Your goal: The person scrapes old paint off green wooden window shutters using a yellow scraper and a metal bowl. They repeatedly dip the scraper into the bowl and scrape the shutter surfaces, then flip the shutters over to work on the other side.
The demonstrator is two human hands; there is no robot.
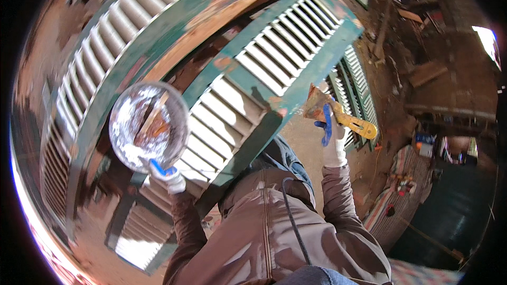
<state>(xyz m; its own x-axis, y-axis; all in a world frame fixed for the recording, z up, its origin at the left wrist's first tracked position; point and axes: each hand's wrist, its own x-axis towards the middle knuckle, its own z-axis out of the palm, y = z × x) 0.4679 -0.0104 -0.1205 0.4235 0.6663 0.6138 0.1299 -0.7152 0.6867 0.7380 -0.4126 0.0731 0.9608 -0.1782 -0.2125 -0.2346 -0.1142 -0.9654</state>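
Note:
My left hand (168, 178), in a white glove with blue fingers, is closed on the near rim of a round, pale bucket (182, 113). White smears coat the inside of the bucket, and a flat wooden stick (156, 108) leans in it over some orange-brown matter. In my right hand (331, 134), gloved the same way, is a yellow-handled scraper (360, 125). Its wide, rust-coloured blade points up and left, close to the edge of a green shutter (224, 68) with white louvres. That shutter lies slanting in front of my body.
A second, larger louvred shutter (128, 60) lies beyond, left of the first. More shutters stand low at the right (359, 82) and at the lower left (138, 232). Wood scraps (428, 73) litter the ground at right, near a striped cloth (391, 206) and a dark green panel (449, 214).

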